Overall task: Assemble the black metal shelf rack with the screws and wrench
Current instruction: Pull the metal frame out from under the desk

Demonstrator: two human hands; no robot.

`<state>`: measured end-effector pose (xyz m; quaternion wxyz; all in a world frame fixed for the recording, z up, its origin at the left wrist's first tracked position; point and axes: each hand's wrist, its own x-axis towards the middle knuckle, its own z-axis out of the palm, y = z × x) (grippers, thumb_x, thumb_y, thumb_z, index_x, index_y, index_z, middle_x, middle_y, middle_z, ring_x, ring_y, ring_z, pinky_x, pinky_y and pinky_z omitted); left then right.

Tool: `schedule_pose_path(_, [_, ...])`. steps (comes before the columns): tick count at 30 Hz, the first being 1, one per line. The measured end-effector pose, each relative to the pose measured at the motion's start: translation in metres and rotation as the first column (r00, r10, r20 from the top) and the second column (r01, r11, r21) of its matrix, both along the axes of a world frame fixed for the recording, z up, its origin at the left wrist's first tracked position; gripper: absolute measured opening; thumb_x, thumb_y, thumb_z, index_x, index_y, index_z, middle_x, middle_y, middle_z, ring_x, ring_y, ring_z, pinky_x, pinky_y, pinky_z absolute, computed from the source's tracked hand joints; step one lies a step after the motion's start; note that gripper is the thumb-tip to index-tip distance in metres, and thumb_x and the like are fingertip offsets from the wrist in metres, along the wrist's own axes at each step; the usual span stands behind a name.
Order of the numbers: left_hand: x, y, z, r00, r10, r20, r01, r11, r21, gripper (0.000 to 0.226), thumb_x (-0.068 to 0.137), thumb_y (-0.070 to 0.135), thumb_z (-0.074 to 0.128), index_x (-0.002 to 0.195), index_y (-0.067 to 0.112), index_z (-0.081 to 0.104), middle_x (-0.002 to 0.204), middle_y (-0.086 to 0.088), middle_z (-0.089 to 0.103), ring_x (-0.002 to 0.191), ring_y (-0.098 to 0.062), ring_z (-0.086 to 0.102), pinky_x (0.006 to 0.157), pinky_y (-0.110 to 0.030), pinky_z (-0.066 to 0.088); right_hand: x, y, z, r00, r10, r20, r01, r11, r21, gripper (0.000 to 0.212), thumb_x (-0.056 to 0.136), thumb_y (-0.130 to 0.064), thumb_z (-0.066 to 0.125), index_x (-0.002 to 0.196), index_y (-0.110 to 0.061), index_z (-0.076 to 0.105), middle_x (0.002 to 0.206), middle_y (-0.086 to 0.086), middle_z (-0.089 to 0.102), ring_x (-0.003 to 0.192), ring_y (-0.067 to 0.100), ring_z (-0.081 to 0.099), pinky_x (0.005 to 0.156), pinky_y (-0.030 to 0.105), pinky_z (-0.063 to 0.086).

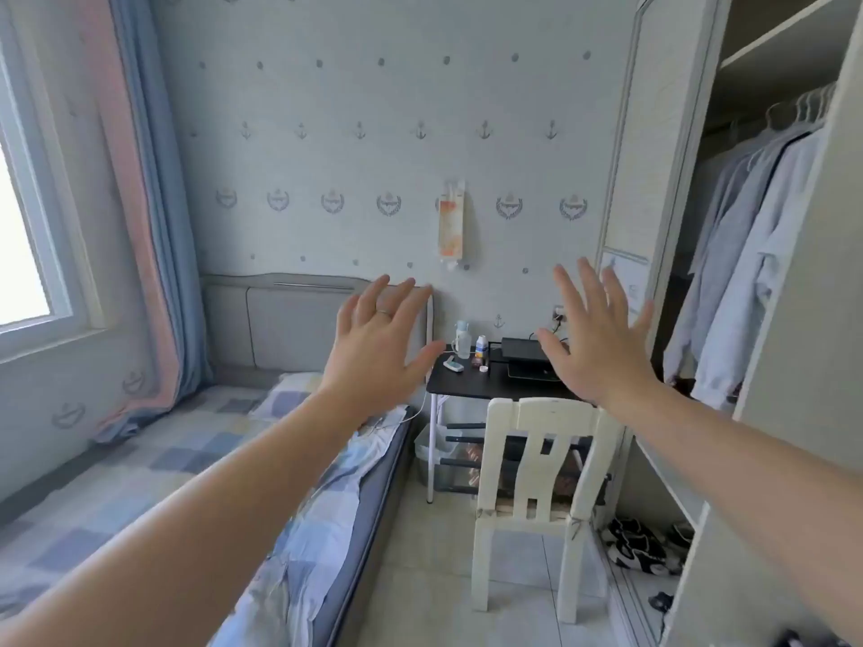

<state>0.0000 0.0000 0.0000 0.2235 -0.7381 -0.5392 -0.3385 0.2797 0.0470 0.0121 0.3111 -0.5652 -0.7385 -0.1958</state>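
Black bars [460, 427] lie crosswise under the small black-topped table [462, 387], behind the white chair [509, 413]; cannot tell whether they are rack parts. Left hand [378, 338] and right hand [593, 333] are both raised at arm's length, backs toward the camera, fingers straight and spread apart, holding nothing. Ring [384, 312] on a left finger. Bed [116, 483] with checked sheet to the left. Open wardrobe to the right, pale clothes [747, 254] hanging, shoes [635, 548] on its floor.
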Motion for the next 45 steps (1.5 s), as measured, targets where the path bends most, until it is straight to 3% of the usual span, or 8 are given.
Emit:
schedule_pose_path(5, [-0.007, 0.031, -0.081, 0.998, 0.019, 0.056, -0.010, 0.987, -0.163, 0.070, 0.093, 0.065, 0.028, 0.153, 0.030, 0.031, 0.160, 0.004, 0.032, 0.152, -0.024, 0.010, 0.121, -0.047, 0.007, -0.003, 0.030, -0.079, 0.998, 0.034, 0.049, -0.026, 0.987, -0.160, 0.072, 0.101, -0.052, 0.039, 0.160, -0.034, 0.002, 0.169, -0.004, -0.003, 0.155, 0.022, -0.003, 0.117, 0.068, 0.005])
schedule_pose_path(13, [0.003, 0.109, -0.204, 0.973, 0.080, 0.214, 0.021, 0.901, -0.434, 0.072, 0.091, 0.068, 0.028, 0.155, 0.034, 0.027, 0.162, 0.011, 0.025, 0.151, -0.016, 0.009, 0.121, -0.044, 0.013, 0.002, 0.106, -0.188, 0.972, 0.235, 0.016, -0.215, 0.913, -0.347, 0.065, 0.101, -0.038, 0.052, 0.159, -0.023, 0.027, 0.164, -0.001, 0.024, 0.152, 0.019, 0.014, 0.119, 0.055, 0.015])
schedule_pose_path(19, [0.011, 0.169, -0.270, 0.949, 0.190, 0.252, 0.004, 0.790, -0.613, 0.064, 0.099, 0.056, 0.042, 0.156, 0.032, 0.026, 0.164, 0.009, 0.021, 0.152, -0.016, 0.008, 0.120, -0.042, 0.010, 0.000, 0.182, -0.254, 0.964, 0.264, 0.009, -0.220, 0.821, -0.527, 0.066, 0.101, -0.041, 0.051, 0.160, -0.026, 0.024, 0.166, -0.002, 0.018, 0.154, 0.022, 0.012, 0.120, 0.048, 0.012])
schedule_pose_path(26, [-0.004, 0.229, -0.329, 0.929, 0.301, 0.214, -0.025, 0.629, -0.777, 0.064, 0.100, 0.055, 0.041, 0.157, 0.033, 0.021, 0.165, 0.008, 0.017, 0.152, -0.016, 0.005, 0.120, -0.040, 0.009, -0.038, 0.259, -0.320, 0.953, 0.302, -0.012, -0.224, 0.679, -0.699, 0.065, 0.102, -0.044, 0.048, 0.160, -0.029, 0.022, 0.168, -0.002, 0.014, 0.154, 0.021, 0.007, 0.121, 0.051, 0.010])
schedule_pose_path(33, [-0.059, 0.328, -0.391, 0.920, 0.340, 0.194, -0.006, 0.507, -0.862, 0.063, 0.100, 0.054, 0.041, 0.157, 0.033, 0.021, 0.165, 0.007, 0.018, 0.152, -0.018, 0.006, 0.121, -0.043, 0.010, -0.100, 0.363, -0.380, 0.961, 0.274, 0.024, -0.155, 0.610, -0.777, 0.066, 0.102, -0.048, 0.044, 0.160, -0.029, 0.018, 0.167, -0.002, 0.012, 0.153, 0.021, 0.007, 0.121, 0.049, 0.013])
schedule_pose_path(38, [-0.104, 0.417, -0.417, 0.937, 0.303, 0.174, 0.033, 0.418, -0.908, 0.065, 0.099, 0.056, 0.039, 0.157, 0.033, 0.021, 0.164, 0.007, 0.020, 0.151, -0.019, 0.008, 0.120, -0.042, 0.010, -0.148, 0.443, -0.408, 0.979, 0.192, 0.074, -0.042, 0.540, -0.841, 0.062, 0.102, -0.048, 0.044, 0.157, -0.029, 0.024, 0.167, 0.000, 0.016, 0.153, 0.023, 0.011, 0.120, 0.051, 0.017])
schedule_pose_path(45, [-0.150, 0.544, -0.428, 0.997, 0.060, 0.046, 0.024, 0.334, -0.942, 0.066, 0.099, 0.058, 0.036, 0.157, 0.031, 0.019, 0.164, 0.005, 0.019, 0.151, -0.021, 0.006, 0.121, -0.044, 0.010, -0.181, 0.536, -0.434, 0.995, 0.033, 0.094, 0.071, 0.428, -0.901, 0.062, 0.102, -0.050, 0.042, 0.157, -0.030, 0.022, 0.167, 0.000, 0.015, 0.154, 0.025, 0.009, 0.118, 0.054, 0.015])
